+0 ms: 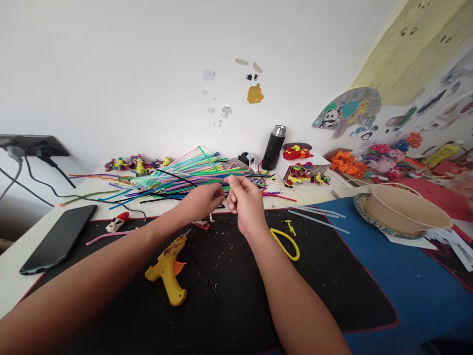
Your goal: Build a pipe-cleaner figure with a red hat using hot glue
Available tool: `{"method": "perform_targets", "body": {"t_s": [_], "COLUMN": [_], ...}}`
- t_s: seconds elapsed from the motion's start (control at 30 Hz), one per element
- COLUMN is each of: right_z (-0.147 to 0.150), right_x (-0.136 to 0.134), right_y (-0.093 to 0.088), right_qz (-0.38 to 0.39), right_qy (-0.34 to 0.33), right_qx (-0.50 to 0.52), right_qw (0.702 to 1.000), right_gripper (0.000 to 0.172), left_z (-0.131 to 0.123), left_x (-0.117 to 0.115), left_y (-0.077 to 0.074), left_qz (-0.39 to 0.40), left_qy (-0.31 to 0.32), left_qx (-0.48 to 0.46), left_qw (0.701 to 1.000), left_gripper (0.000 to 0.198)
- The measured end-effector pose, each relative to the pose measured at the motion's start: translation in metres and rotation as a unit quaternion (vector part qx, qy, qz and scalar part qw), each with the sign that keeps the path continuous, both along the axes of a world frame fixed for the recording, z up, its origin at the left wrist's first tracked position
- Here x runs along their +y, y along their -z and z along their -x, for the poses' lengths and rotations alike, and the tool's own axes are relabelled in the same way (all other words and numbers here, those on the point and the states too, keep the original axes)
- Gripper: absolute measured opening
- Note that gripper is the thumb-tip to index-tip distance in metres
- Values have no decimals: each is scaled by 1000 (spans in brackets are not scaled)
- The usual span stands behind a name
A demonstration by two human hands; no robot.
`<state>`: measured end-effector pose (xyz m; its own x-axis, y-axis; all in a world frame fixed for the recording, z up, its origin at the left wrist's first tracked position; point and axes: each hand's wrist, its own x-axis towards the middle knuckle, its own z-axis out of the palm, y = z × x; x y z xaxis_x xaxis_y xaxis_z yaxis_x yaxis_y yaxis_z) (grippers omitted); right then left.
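Observation:
My left hand [202,201] and my right hand [248,203] are held close together above the back edge of the black mat [236,296]. Both have their fingers pinched, and whatever is between them is too small or hidden to make out. A yellow glue gun [170,276] with an orange trigger lies on the mat below my left hand. Near my right forearm are a bent yellow pipe cleaner [295,249] and a small yellow twisted piece [290,228]. Behind the hands spreads a heap of coloured pipe cleaners [177,177].
A phone [59,239] and a small red-and-white figure [117,223] lie on the left. At the back stands a black flask [274,148] beside a white box [314,165] with small figures. Clear glue sticks [320,222] and a round beige container [410,209] are to the right.

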<state>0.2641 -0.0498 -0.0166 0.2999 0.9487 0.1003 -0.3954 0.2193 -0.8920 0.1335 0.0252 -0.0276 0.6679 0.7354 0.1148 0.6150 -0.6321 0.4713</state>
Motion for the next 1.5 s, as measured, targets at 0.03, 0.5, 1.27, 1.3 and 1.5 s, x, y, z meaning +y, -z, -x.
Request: {"method": "perform_targets", "body": {"t_s": [0.03, 0.5, 1.27, 1.3, 1.5], "right_z": [1, 43, 53, 52, 56], "right_x": [0, -10, -19, -19, -20], "right_y": [0, 33, 29, 28, 34], "right_qz": [1, 66, 100, 99, 110], "right_qy": [-2, -174, -217, -217, -227], "right_qx": [-2, -152, -90, -88, -115], "right_qw": [1000, 971, 967, 967, 961], "right_gripper": [33, 37, 35, 34, 34], "left_z": [11, 85, 169, 187, 258], "left_x": [-3, -56, -62, -56, -25], "left_y": [-5, 0, -7, -7, 2], "left_qz": [53, 274, 38, -8, -79], "left_qy": [-22, -76, -141, -141, -122], "left_qx": [-53, -370, -132, -77, 127], "left_qw": [997, 884, 980, 987, 981], "left_gripper": [19, 30, 24, 26, 54]}}
